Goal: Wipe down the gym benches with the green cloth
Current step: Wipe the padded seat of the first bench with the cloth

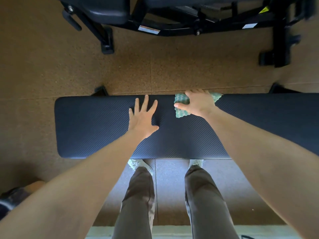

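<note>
A flat gym bench (96, 128) with a dark blue ribbed pad lies crosswise in front of me. The green patterned cloth (181, 100) rests on the pad's far edge, right of centre. My right hand (198, 103) presses down on the cloth, fingers curled over the far rim, so most of the cloth is hidden under the palm. My left hand (143, 116) lies flat on the bare pad to the left of the cloth, fingers spread, holding nothing.
A second black bench or machine frame (155, 16) stands beyond on the brown cork-like floor (43, 57). My legs and pale shoes (139, 165) stand against the bench's near edge. A dark object (12, 199) sits at the lower left.
</note>
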